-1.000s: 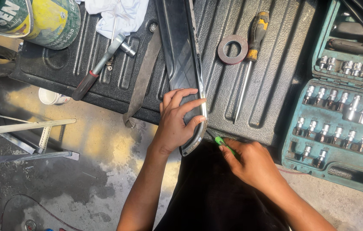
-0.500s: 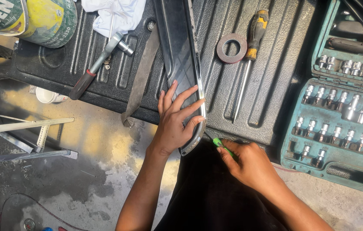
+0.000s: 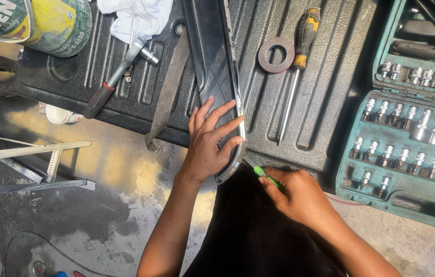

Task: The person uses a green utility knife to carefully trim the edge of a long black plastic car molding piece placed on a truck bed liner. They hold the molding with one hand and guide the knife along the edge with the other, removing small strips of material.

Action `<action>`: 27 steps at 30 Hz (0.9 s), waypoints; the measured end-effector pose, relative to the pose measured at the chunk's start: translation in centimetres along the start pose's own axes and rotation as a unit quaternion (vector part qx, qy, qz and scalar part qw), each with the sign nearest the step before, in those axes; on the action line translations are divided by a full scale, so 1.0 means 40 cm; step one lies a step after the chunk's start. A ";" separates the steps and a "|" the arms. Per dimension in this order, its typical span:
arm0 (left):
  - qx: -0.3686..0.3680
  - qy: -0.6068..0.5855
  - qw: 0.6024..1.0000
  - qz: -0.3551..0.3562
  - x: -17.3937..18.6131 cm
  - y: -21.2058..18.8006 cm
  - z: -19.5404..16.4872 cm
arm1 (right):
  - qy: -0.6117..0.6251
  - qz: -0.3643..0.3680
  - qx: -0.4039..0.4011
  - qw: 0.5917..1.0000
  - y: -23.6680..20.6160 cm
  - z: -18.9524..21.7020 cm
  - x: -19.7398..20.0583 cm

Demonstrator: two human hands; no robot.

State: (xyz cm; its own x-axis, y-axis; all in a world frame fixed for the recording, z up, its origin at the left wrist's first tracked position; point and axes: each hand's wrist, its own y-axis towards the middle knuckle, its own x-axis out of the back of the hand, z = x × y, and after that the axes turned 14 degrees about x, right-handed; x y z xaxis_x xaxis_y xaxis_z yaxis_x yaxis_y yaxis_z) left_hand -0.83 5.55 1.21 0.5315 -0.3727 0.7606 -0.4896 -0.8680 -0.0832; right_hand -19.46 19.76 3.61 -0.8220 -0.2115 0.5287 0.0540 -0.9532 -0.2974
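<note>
Left hand [image 3: 208, 145] lying spread, pressing chrome trim strip [image 3: 216, 77] onto black ribbed liner [image 3: 330, 92]. Right hand [image 3: 295, 194] pinching green-handled tool [image 3: 264, 174] at strip's near end (work there seemingly underway, unfinished).

Camera: one only, worn on the person's head.
Direction: it looks almost straight down, over the person's own arms.
Distance: close; the left hand [image 3: 209, 141] and right hand [image 3: 291, 192] are in the lower middle of the frame.
Upper part: the black ribbed truck bed liner [image 3: 325, 92], seen from above.
Lower part: the concrete floor [image 3: 99, 205].
Right edge: a teal socket set case [image 3: 407, 138], cut by the frame.
Shared view: none, there is no second camera.
</note>
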 end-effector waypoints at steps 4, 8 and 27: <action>0.004 0.001 1.000 -0.001 -0.004 0.003 0.002 | 0.000 0.032 -0.024 0.999 0.001 -0.003 -0.002; 0.001 0.004 1.000 -0.003 -0.007 0.003 0.005 | -0.007 0.024 -0.003 1.000 0.000 -0.007 -0.004; -0.010 -0.001 1.000 0.013 -0.013 0.007 0.025 | 0.014 0.053 0.032 0.998 0.001 -0.030 0.004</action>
State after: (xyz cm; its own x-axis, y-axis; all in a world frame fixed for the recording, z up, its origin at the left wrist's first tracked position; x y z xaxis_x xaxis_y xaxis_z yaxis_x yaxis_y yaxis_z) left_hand -0.55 5.19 0.16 0.5201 -0.3961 0.7567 -0.5177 -0.8508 -0.0895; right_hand -20.27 19.95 2.73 -0.8257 -0.3057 0.4741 0.1765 -0.9382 -0.2976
